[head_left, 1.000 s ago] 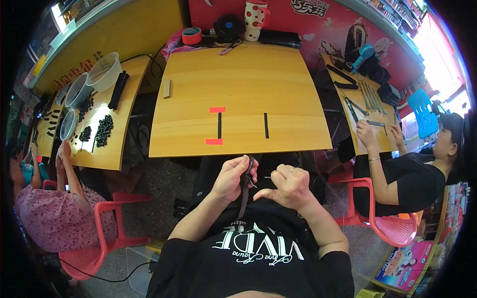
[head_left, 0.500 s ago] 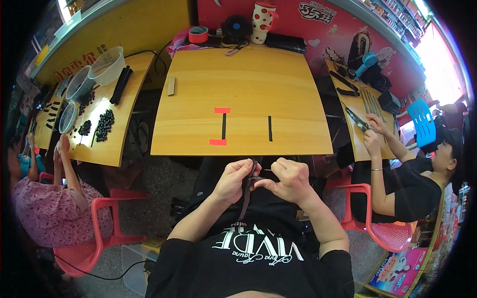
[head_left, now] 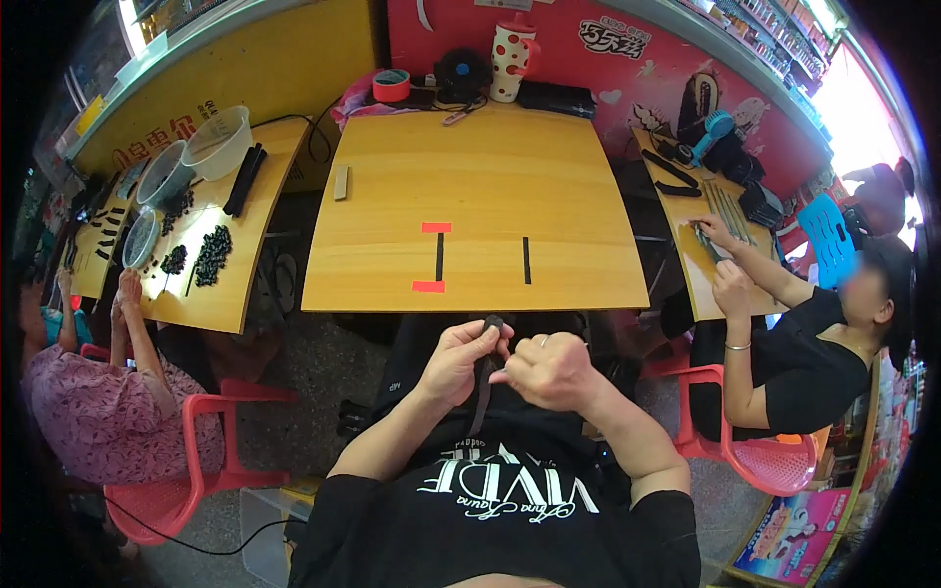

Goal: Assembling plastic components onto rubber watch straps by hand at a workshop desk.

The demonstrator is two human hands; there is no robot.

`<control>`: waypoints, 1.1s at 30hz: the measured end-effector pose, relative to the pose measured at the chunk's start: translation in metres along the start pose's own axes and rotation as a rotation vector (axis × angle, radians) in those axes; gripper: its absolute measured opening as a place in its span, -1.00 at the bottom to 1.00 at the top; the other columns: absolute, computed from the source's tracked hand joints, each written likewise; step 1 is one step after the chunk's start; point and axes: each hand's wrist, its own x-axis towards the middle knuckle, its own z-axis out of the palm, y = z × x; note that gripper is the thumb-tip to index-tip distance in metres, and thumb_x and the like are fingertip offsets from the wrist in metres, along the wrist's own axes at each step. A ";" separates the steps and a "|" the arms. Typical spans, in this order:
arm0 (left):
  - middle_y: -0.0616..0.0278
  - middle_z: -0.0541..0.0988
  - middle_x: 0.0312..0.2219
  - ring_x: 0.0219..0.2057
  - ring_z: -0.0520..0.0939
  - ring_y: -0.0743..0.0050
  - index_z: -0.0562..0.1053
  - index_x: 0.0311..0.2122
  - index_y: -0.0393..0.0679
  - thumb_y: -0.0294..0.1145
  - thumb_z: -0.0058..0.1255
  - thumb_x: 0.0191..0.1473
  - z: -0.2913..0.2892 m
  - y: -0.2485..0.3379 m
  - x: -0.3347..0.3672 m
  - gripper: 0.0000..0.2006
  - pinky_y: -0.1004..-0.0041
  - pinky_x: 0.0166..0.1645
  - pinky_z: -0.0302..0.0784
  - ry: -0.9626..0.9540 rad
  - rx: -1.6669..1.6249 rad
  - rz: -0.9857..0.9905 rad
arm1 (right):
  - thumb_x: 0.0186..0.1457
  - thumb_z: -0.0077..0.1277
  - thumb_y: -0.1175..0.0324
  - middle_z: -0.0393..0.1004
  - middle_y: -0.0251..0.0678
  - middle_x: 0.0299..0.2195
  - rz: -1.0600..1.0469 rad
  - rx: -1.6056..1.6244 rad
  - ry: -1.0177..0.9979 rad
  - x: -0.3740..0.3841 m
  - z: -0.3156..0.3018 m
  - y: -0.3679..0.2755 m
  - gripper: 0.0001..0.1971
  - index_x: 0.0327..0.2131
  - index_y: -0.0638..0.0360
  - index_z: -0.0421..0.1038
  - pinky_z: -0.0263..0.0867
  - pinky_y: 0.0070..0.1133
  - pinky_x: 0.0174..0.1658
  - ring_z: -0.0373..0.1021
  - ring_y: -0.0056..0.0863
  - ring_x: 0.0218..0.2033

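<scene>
In my lap, just off the near edge of the wooden table (head_left: 470, 176), my left hand (head_left: 454, 363) is closed on a dark fabric strip (head_left: 479, 407). A dark end of it pokes out above the thumb, while a long tail hangs down toward my shirt. Close beside it, my right hand (head_left: 552, 370) is curled into a fist with the thumb toward the strip. Whatever lies inside that fist is hidden. On the table, a black strip (head_left: 440, 257) runs between red tape marks (head_left: 437, 227), and another black strip (head_left: 526, 261) lies to its right.
A small wooden block (head_left: 341, 183) rests at the table's left edge. Red tape (head_left: 391, 85), a fan (head_left: 463, 71) and a dotted tumbler (head_left: 512, 61) stand at the back. People work at side tables; the left one holds tubs (head_left: 218, 142) and small black pieces (head_left: 213, 257).
My right fist has turned and dropped slightly, its thumb lower beside the strip. More of the dark end shows above my left thumb. The person at right has shifted their hands.
</scene>
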 end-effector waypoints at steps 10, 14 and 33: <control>0.21 0.51 -0.56 -0.61 0.53 0.40 0.46 -0.26 -0.37 -0.33 -0.04 0.21 0.009 0.088 0.037 -0.75 0.49 -0.45 0.49 0.163 -0.057 0.280 | -0.18 0.23 0.13 0.05 -0.48 -0.72 -0.206 -0.099 0.089 0.016 -0.052 -0.031 -0.57 -0.73 -0.01 0.13 0.03 -0.65 -0.71 0.14 -0.62 -0.75; 0.28 0.47 -0.56 -0.58 0.51 0.46 0.44 -0.25 -0.32 -0.32 -0.05 0.22 -0.009 0.122 0.056 -0.77 0.50 -0.47 0.48 0.181 -0.133 0.330 | -0.26 0.28 0.13 0.03 -0.48 -0.72 -0.262 -0.014 0.121 0.015 -0.070 -0.040 -0.53 -0.74 0.00 0.09 -0.02 -0.64 -0.73 0.13 -0.62 -0.76; 0.34 0.40 -0.47 -0.52 0.39 0.57 0.31 -0.07 -0.25 -0.14 -0.18 0.28 -0.158 0.171 0.019 -0.66 0.58 -0.49 0.37 0.042 -0.264 0.163 | 0.03 0.07 0.52 0.30 -0.28 -0.69 0.610 0.177 0.063 0.012 -0.144 0.049 -0.83 -0.60 0.32 0.40 0.13 -0.59 -0.56 0.24 -0.53 -0.67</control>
